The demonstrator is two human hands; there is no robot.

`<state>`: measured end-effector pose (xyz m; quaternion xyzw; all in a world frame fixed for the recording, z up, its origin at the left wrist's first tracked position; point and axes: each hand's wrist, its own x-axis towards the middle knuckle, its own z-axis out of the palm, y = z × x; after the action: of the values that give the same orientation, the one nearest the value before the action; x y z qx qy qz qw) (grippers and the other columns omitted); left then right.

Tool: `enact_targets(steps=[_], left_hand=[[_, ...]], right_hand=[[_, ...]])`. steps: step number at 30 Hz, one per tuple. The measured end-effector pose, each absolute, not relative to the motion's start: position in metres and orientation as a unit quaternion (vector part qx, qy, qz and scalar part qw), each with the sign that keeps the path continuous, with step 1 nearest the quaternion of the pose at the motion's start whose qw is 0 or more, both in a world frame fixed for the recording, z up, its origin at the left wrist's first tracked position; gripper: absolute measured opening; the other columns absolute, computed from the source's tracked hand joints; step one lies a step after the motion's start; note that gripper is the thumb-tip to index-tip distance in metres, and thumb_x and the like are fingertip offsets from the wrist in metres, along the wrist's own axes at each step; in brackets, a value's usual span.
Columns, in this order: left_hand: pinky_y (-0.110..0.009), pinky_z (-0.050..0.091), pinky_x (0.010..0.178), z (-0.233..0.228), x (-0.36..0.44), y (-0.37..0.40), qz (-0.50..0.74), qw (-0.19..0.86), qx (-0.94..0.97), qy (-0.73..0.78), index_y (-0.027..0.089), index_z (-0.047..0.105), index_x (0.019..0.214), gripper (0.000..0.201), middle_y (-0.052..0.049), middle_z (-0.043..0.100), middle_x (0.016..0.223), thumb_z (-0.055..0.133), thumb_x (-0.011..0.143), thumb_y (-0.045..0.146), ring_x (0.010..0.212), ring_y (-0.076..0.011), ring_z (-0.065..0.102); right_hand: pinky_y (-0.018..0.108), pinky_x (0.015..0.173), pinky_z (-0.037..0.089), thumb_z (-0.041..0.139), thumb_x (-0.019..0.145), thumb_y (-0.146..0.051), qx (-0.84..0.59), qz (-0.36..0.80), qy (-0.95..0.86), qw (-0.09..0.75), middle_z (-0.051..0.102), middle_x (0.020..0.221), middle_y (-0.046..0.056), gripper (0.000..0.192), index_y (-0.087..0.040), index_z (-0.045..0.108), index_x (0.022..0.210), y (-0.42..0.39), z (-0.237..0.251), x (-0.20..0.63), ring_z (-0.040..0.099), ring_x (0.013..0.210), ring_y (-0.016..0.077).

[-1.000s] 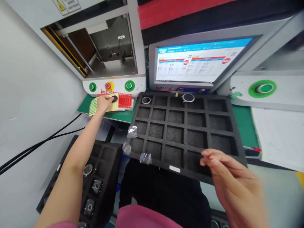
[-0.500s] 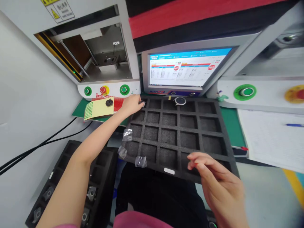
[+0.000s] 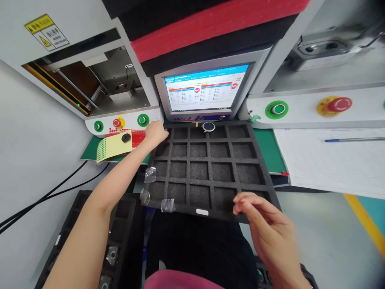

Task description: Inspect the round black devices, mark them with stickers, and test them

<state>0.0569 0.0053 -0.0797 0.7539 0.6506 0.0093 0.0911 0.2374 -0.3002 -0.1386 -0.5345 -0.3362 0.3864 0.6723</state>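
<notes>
Left hand [image 3: 155, 133] reached forward to the far left corner of the foam tray [image 3: 210, 170], fingers curled down over the corner cell; whatever lay under them stayed hidden, so grip could not be told. Right hand [image 3: 267, 237] hung at the tray's near right edge, fingers loosely bent and spread, fingertips just over the rim, holding nothing. Tray sat tilted across the lap and the bench edge, black, split into a grid of square cells. One round ringed part [image 3: 208, 127] rested in a far-row cell, near the middle, well apart from both hands. Three scraps of clear film [image 3: 150, 174] clung to the tray's left and near rim. Just left of the reaching hand lay a yellow sticker sheet [image 3: 116, 145] with a small black disc [image 3: 126, 137] on top, over a red sheet. Beyond that stood a machine panel with green buttons [image 3: 143, 119] and a red stop. Straight ahead glowed a monitor [image 3: 204, 89]. Off to the right lay a paper form [image 3: 325, 160] with a blue pen [image 3: 351, 139]. Down at the lower left sat a second tray [image 3: 99, 249] holding several metal parts.
</notes>
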Motion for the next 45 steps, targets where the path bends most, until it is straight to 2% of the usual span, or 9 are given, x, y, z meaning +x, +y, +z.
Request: enact_targets(steps=[4,10,14,17,25,30,34,39,45], left_hand=[[-0.047,0.05,0.105,-0.073,0.047,0.001,0.088,0.186,0.726,0.656,0.006,0.074,0.1,0.023,-0.022,0.074,0.11,0.061,0.081,0.006,0.119,-0.0379,0.066],[-0.031,0.063,0.084,-0.044,0.036,-0.065,0.17,0.434,0.659,0.591,0.008,0.066,0.117,0.027,-0.016,0.076,0.11,0.048,0.098,0.013,0.091,-0.0192,0.077],[-0.023,0.063,0.073,-0.038,0.03,-0.131,0.228,0.693,0.496,0.471,0.012,0.069,0.102,0.015,-0.009,0.077,0.098,0.067,0.09,0.02,0.082,-0.0179,0.077],[-0.021,0.062,0.067,-0.045,0.029,-0.17,0.227,0.784,0.405,0.412,0.013,0.072,0.098,0.029,-0.007,0.076,0.089,0.084,0.078,0.03,0.078,-0.0188,0.077],[-0.025,0.062,0.071,-0.067,0.034,-0.225,0.289,0.809,0.353,0.37,0.013,0.074,0.102,0.039,-0.006,0.074,0.089,0.081,0.082,0.047,0.078,-0.0147,0.07],[-0.022,0.057,0.081,-0.075,0.039,-0.241,0.289,0.757,0.425,0.403,0.015,0.07,0.108,0.035,-0.008,0.077,0.101,0.085,0.077,0.021,0.089,-0.0151,0.072],[-0.026,0.059,0.083,-0.082,0.043,-0.244,0.298,0.783,0.374,0.398,0.016,0.07,0.108,0.032,-0.006,0.077,0.097,0.083,0.079,0.021,0.085,-0.0152,0.073],[-0.021,0.06,0.072,-0.089,0.042,-0.24,0.295,0.862,0.253,0.325,0.016,0.075,0.101,0.035,-0.003,0.075,0.087,0.089,0.07,0.016,0.077,-0.0124,0.071],[-0.025,0.06,0.068,-0.094,0.024,-0.232,0.297,0.901,0.174,0.265,0.011,0.077,0.101,0.043,-0.008,0.076,0.086,0.089,0.064,0.03,0.074,-0.0181,0.073]], right_hand=[[0.017,0.066,0.054,0.076,0.09,-0.037,-0.534,0.389,-0.341,0.669,0.067,0.076,0.002,0.02,-0.022,0.072,0.076,-0.303,-0.139,0.24,0.066,0.074,0.0122],[0.018,0.06,0.055,0.076,0.089,-0.034,-0.544,0.39,-0.343,0.659,0.071,0.08,0.003,0.012,-0.023,0.075,0.085,-0.3,-0.134,0.237,0.065,0.063,0.011],[0.023,0.065,0.059,0.076,0.086,-0.028,-0.56,0.358,-0.362,0.654,0.073,0.083,0.003,0.009,-0.023,0.073,0.093,-0.292,-0.119,0.226,0.07,0.07,0.0147],[0.023,0.076,0.061,0.073,0.087,-0.02,-0.56,0.323,-0.404,0.647,0.074,0.092,0.002,0.016,-0.026,0.071,0.102,-0.286,-0.109,0.215,0.072,0.081,0.014],[0.032,0.085,0.061,0.074,0.087,-0.02,-0.559,0.298,-0.487,0.601,0.073,0.107,0.003,0.03,-0.027,0.065,0.116,-0.283,-0.1,0.195,0.071,0.095,0.0174],[0.03,0.088,0.059,0.077,0.086,-0.016,-0.567,0.288,-0.501,0.587,0.074,0.098,-0.001,0.033,-0.028,0.065,0.114,-0.288,-0.102,0.192,0.072,0.092,0.0161],[0.03,0.083,0.06,0.072,0.088,-0.009,-0.568,0.232,-0.526,0.589,0.072,0.091,-0.001,0.03,-0.027,0.065,0.111,-0.29,-0.1,0.192,0.071,0.087,0.0159],[0.033,0.077,0.064,0.063,0.087,0.002,-0.474,0.141,-0.663,0.563,0.072,0.089,0.001,0.036,-0.027,0.061,0.107,-0.284,-0.092,0.191,0.073,0.084,0.0174],[0.044,0.086,0.066,0.063,0.081,0.004,-0.41,0.223,-0.649,0.601,0.073,0.091,-0.002,0.047,-0.029,0.056,0.113,-0.297,-0.091,0.189,0.074,0.076,0.0168]])
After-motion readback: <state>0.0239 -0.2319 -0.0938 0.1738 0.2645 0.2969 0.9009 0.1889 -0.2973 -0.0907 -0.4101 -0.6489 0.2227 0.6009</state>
